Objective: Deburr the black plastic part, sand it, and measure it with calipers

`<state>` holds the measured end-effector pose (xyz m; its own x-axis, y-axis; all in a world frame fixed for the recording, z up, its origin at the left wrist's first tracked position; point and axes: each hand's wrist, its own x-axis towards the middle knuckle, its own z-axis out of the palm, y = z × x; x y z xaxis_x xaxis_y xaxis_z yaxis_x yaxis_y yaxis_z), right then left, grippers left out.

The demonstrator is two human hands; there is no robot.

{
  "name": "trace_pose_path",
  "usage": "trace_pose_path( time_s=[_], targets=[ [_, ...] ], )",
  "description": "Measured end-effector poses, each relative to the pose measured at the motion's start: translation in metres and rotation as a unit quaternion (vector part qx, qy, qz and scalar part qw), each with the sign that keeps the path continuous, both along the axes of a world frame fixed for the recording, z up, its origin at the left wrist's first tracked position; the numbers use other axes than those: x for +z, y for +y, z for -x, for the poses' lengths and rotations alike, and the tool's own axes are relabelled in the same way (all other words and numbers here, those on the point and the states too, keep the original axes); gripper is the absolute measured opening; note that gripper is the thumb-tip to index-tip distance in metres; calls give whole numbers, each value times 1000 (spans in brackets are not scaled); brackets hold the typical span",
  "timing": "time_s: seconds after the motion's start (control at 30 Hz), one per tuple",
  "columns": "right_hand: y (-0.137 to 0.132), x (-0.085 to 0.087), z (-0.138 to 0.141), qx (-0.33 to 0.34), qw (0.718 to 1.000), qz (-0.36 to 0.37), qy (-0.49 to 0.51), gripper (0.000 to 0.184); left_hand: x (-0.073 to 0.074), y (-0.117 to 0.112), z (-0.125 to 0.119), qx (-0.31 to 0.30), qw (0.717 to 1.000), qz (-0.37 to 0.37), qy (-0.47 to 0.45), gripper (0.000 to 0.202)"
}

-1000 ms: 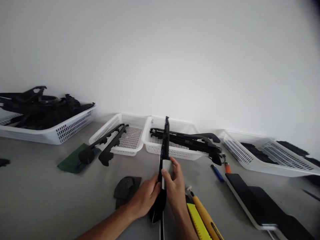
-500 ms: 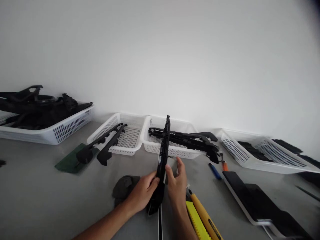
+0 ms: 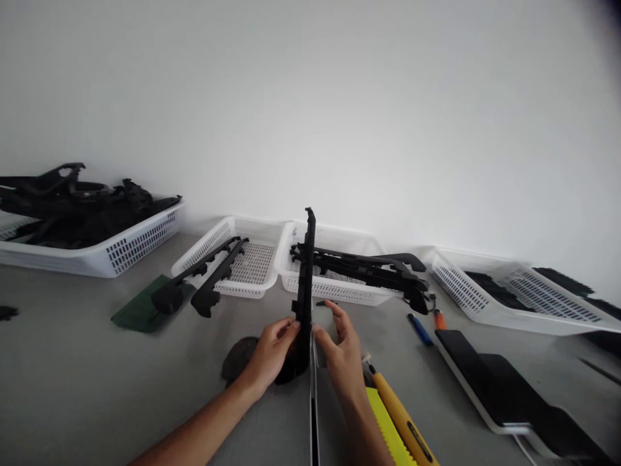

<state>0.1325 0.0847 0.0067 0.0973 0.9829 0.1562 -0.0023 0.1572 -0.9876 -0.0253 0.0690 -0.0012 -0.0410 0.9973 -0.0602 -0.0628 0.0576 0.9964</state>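
One long black plastic strip (image 3: pixel 306 285) stands upright. The left hand (image 3: pixel 270 349) holds its bottom; the right hand (image 3: pixel 343 353) is open beside it

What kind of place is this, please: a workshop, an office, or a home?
Likely a workshop bench, perhaps for handling plastic parts. White baskets along the wall hold long black parts, a yellow tool lies on the grey table, and the left hand holds one black strip nearly upright.
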Motion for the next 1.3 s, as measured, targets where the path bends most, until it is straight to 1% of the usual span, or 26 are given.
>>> trace_pose_path(
  time_s=[0.07, 0.13, 0.2, 0.27, 0.33, 0.4, 0.47, 0.5, 0.57, 0.63, 0.7, 0.77, 0.83, 0.9, 0.97, 1.03, 1.07, 1.13, 1.23, 1.3],
  targets=[
    [-3, 1, 0, 3, 1000, 19, 23, 61, -1, 1, 1, 16, 1000, -12, 4, 48],
    [-5, 2, 2, 33, 999, 30, 31, 57, -1, 2, 2, 24, 1000, -19, 5, 47],
    [-6, 3, 5, 55, 998, 18, 11, 51, 1, 2, 2, 25, 999, -28, 6, 45],
    [-6, 4, 6, 47, 999, 3, -12, 44, 5, 0, 1, 14, 999, -34, 2, 42],
    [-5, 4, 5, 26, 999, 14, -14, 34, 9, -4, -1, -31, 999, -11, -16, 47],
    [-3, 4, 2, 2, 1000, 29, -6, 31, 12, -10, -4, -100, 994, 26, -43, 58],
    [-1, 4, -1, -33, 999, 18, -6, 32, 14, -14, -6, -149, 987, 23, -61, 60],
    [0, 4, -1, -52, 999, 4, -10, 32, 15, -15, -7, -157, 985, 7, -66, 56],
    [1, 3, -2, -78, 997, -20, -16, 33, 15, -15, -9, -149, 986, -27, -66, 47],
    [1, 1, -1, -81, 996, -25, -4, 41, 15, -13, -10, -130, 989, -32, -67, 42],
    [2, -2, 1, -68, 997, -13, 19, 55, 12, -9, -11, -118, 990, -3, -76, 40],
    [2, -5, 1, -49, 999, -8, 22, 63, 9, -6, -11, -94, 990, 48, -95, 42],
    [2, -9, 2, -29, 999, -21, -3, 62, 6, -3, -9, -39, 990, 80, -112, 44],
    [1, -11, 3, 4, 999, -26, -31, 57, 5, -1, -7, 17, 990, 79, -118, 43],
    [-1, -13, 4, 54, 997, -15, -45, 53, 4, 0, -5, 43, 990, 73, -114, 43],
    [-3, -15, 5, 83, 995, -14, -61, 53, 3, 0, -4, 49, 991, 70, -103, 47],
    [-3, -16, 6, 82, 994, -17, -71, 55, 3, 0, -4, 48, 992, 69, -97, 48],
    [-3, -18, 6, 60, 994, -16, -89, 59, 1, 0, -5, 37, 994, 69, -80, 51],
    [-2, -20, 7, 11, 995, -9, -101, 56, -2, -1, -5, 6, 995, 90, -44, 57],
    [-2, -18, 7, -6, 995, -14, -99, 56, -2, -1, -4, -17, 994, 105, -26, 60]
  ],
)
